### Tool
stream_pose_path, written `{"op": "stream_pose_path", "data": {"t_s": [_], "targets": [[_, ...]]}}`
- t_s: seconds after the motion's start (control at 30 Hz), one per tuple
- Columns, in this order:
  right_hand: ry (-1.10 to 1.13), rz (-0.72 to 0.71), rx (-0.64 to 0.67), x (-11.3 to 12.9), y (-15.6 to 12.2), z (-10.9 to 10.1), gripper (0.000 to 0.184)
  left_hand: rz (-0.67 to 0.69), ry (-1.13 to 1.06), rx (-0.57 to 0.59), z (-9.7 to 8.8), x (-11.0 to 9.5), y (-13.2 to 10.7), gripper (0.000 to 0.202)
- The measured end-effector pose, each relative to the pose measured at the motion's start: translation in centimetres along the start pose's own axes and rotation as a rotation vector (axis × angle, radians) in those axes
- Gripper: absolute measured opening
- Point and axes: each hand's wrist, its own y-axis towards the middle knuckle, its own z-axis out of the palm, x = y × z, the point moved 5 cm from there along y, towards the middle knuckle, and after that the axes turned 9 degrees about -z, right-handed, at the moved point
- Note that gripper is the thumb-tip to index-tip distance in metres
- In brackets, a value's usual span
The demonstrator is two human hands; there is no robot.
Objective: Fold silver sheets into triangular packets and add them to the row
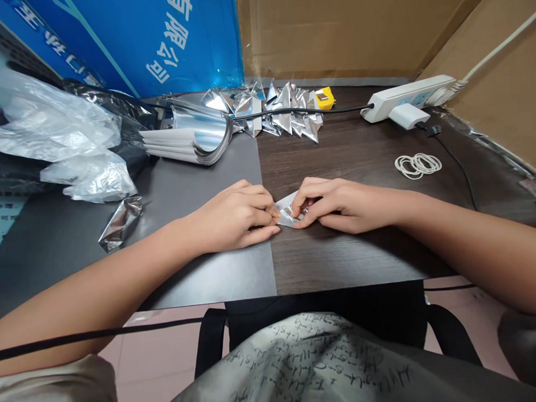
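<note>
Between my hands, low on the dark table, lies a small folded piece of silver foil paper [286, 215] with a pale back. My left hand [244, 216] presses its left end, fingertips bunched together on it. With thumb and fingers pinched, my right hand [332, 204] grips the right part of the same piece. The fingers cover much of it, so its full shape is hidden. Behind the hands, a row of folded silver foil pieces [286, 109] lies along the back. A curled stack of silver sheets [195, 136] rests left of that row.
Clear plastic bags [58, 126] and a crumpled foil piece [120, 224] are at left. White rubber bands [418, 166] lie at right, below a power strip [411, 99] with cables. A yellow object [325, 97] sits at the back. Blue board [157, 40] and cardboard [323, 32] wall the rear.
</note>
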Motion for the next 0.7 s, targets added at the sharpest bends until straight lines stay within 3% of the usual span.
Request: {"op": "stream_pose_path", "data": {"t_s": [0.47, 0.7], "targets": [[-0.185, -0.118, 0.025, 0.39, 0.07, 0.01, 0.035, -0.012, -0.053, -0.017, -0.05, 0.1, 0.0, 0.025], [-0.076, -0.105, -0.031, -0.17, -0.01, -0.09, 0.033, -0.02, -0.055, -0.009, 0.09, 0.25, -0.05, 0.026]]}}
